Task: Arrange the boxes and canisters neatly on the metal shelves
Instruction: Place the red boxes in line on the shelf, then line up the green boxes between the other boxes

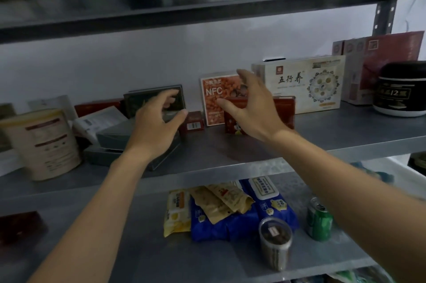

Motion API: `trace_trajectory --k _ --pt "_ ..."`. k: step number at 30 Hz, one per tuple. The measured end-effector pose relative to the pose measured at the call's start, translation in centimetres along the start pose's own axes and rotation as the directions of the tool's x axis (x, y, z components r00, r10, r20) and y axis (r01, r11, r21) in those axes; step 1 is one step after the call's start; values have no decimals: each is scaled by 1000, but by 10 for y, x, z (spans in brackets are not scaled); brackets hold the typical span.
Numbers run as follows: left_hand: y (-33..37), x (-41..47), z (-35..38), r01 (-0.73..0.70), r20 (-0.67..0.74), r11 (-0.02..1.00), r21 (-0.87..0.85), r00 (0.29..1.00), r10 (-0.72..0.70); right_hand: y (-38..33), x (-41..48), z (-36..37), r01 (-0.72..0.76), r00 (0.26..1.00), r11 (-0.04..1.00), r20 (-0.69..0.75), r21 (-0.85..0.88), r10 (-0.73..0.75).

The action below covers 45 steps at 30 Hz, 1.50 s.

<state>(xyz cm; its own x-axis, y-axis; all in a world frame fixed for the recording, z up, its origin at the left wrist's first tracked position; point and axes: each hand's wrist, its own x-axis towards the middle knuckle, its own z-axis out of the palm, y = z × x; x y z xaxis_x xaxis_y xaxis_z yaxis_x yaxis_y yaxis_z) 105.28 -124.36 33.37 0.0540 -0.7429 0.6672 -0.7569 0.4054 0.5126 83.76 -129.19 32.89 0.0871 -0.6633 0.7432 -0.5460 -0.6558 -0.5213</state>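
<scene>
Left hand (159, 123) and right hand (250, 107), both spread and empty, reach mid-frame toward dark box (133, 102) and red box (284, 109) on shelf (345, 130); likely light, stiff cardboard, grip by side edges.

NFC box (213, 100) left of wide box (304, 85), canister (402, 89) far right, can (319, 220) on shelf below
</scene>
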Motion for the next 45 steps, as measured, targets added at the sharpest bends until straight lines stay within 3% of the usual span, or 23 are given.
trace_trajectory --k 5,9,13,15,21,26,33,45 --pt "-27 -5 -31 107 -87 993 42 991 -103 -31 4 45 -240 962 944 190 226 199" --pt "-53 -13 -46 223 -90 972 71 972 -217 -50 2 78 -462 864 824 375 329 335" --pt "-77 -19 -58 346 -82 913 216 938 -336 -64 0 106 -616 762 700 499 362 412" --pt "-82 -22 -60 400 -37 906 138 916 -399 -71 -1 117 -666 726 640 532 383 437" --pt "-86 -27 -61 433 21 901 -20 902 -432 -73 -4 135 -702 698 592 546 396 462" --pt "-85 -33 -58 435 38 900 -37 900 -433 -73 -7 133 -717 692 538 538 443 481" --pt "-76 -33 -37 439 42 895 78 896 -442 -62 -10 119 -705 709 540 466 460 529" --pt "-41 -39 -1 297 115 946 129 943 -312 -22 -15 66 -666 742 539 378 516 554"
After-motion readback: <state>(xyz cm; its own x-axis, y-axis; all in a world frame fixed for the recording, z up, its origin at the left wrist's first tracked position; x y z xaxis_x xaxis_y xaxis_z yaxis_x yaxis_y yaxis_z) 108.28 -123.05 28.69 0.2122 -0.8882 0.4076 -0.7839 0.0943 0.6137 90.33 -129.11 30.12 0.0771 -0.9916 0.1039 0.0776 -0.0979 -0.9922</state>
